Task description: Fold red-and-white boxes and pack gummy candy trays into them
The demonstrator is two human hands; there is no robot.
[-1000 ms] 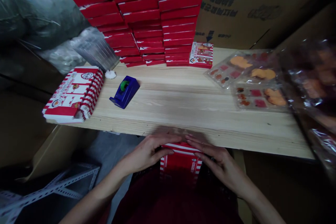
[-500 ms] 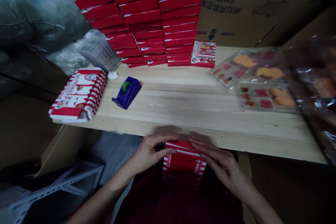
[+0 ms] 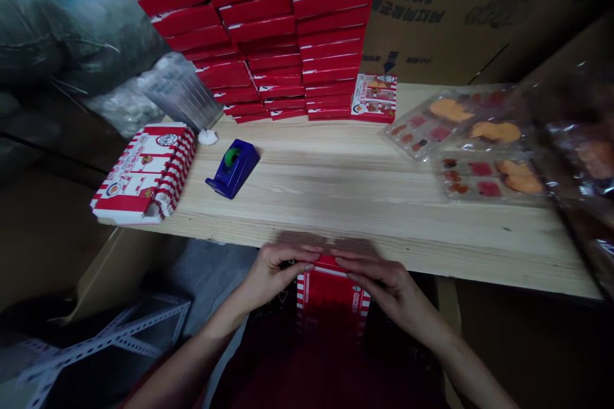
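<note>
A red carton [image 3: 330, 300] with red-and-white striped edges is between my hands, just in front of the table's near edge. My left hand [image 3: 273, 271] grips its upper left corner, thumb on the near face and fingers along the top. On the upper right corner, my right hand [image 3: 384, 278] has its fingers pressed over the top flap and near face. The carton's lower part fades into shadow against my dark clothing. Beyond my hands on the table stands a blue tape dispenser [image 3: 233, 169] with a green core.
A tall stack of red cartons [image 3: 268, 32] stands at the back, one windowed box [image 3: 374, 99] beside it. Flat striped cartons [image 3: 141, 169] lie at the left of the wooden table [image 3: 326, 185]. Clear packs of toy food [image 3: 489, 176] lie right. A cardboard box [image 3: 432, 32] stands behind.
The top flap of the carton has been pressed down further, and the gap along its upper edge is narrower. My right hand has moved a little to the left.
</note>
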